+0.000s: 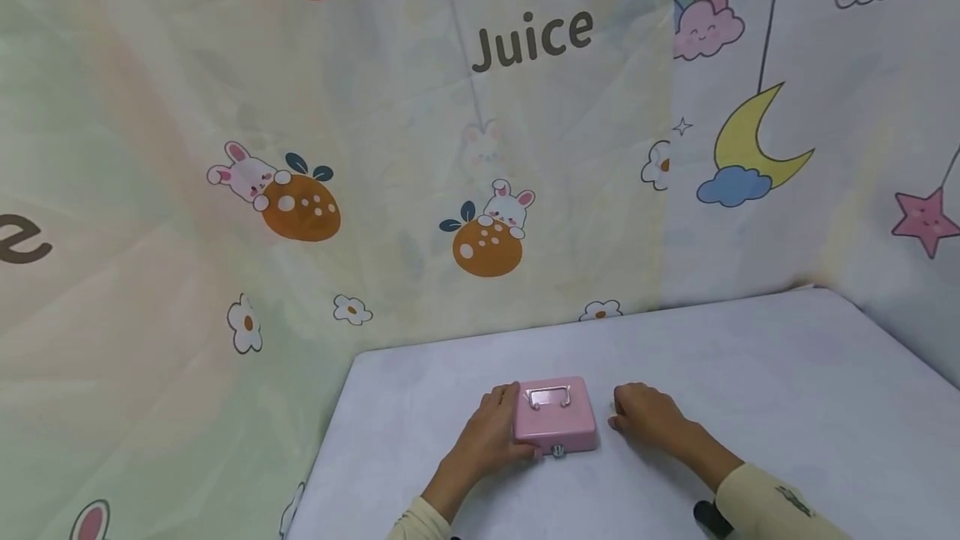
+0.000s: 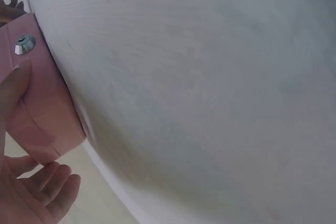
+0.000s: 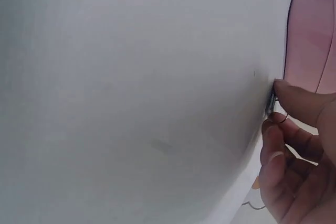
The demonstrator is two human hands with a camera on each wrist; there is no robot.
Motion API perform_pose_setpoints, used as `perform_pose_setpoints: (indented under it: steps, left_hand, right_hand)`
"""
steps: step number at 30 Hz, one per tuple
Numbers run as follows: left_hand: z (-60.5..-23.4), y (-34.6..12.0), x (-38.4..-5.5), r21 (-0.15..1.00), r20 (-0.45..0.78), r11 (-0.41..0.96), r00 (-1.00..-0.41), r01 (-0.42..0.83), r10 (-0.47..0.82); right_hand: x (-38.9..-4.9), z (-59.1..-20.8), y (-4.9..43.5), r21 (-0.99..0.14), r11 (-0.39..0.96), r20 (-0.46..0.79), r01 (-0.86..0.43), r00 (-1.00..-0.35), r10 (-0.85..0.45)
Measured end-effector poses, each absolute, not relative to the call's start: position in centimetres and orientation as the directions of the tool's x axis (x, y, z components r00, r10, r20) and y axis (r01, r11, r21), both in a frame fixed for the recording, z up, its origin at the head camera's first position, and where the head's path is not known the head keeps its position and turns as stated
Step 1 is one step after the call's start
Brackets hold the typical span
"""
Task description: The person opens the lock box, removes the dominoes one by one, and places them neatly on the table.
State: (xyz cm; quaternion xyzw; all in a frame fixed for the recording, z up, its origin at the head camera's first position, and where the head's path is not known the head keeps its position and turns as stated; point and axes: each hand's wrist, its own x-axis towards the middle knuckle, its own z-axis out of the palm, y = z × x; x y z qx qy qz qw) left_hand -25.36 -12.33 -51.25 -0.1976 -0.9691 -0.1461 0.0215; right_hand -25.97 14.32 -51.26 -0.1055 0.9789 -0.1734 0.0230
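A pink cash box stands on the white table, lid down, with a metal handle on top. Its round silver lock faces the front. My left hand grips the box at its left side, the thumb on the front face near the lock and the other fingers around the left side. To the right of the box and apart from it, my right hand pinches a small metal key with a thin ring, low over the table. Fingers and thumb hide most of the key.
The white tabletop stretches to both sides and behind the box. A printed cloth wall rises along the table's back and left edges, and another cloth stands at the right. A black strap shows by the right sleeve.
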Motion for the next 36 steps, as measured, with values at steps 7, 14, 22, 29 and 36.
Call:
perform_pose_setpoints:
  steps: [7, 14, 22, 29, 36]
  left_hand:
    - [-50.97, -12.15, -25.14, 0.285, 0.097, 0.879, -0.924, 0.383, 0.371]
    - [-50.84, -12.10, -25.07, 0.300, 0.083, 0.879, -0.928, 0.370, 0.363]
    - [-50.86, -12.12, -25.04, 0.292, 0.095, 0.876, -0.923, 0.384, 0.373]
    - [-51.05, -12.18, -25.20, 0.298, 0.087, 0.875, -0.923, 0.383, 0.374]
    - [-50.93, -12.19, -25.23, 0.302, 0.089, 0.870, -0.920, 0.390, 0.381]
  right_hand:
    - [-26.22, -51.33, 14.50, -0.363, 0.911, -0.014, -0.195, -0.977, -0.214]
    - [-26.30, -51.34, 14.35, -0.333, 0.916, 0.022, -0.222, -0.973, -0.228]
    - [-26.27, -51.34, 14.36, -0.296, 0.921, 0.029, -0.253, -0.966, -0.256]
    - [-26.29, -50.89, 14.14, -0.182, 0.914, 0.077, -0.363, -0.932, -0.355]
    - [-26.51, -50.50, 14.17, -0.081, 0.914, 0.036, -0.398, -0.917, -0.397]
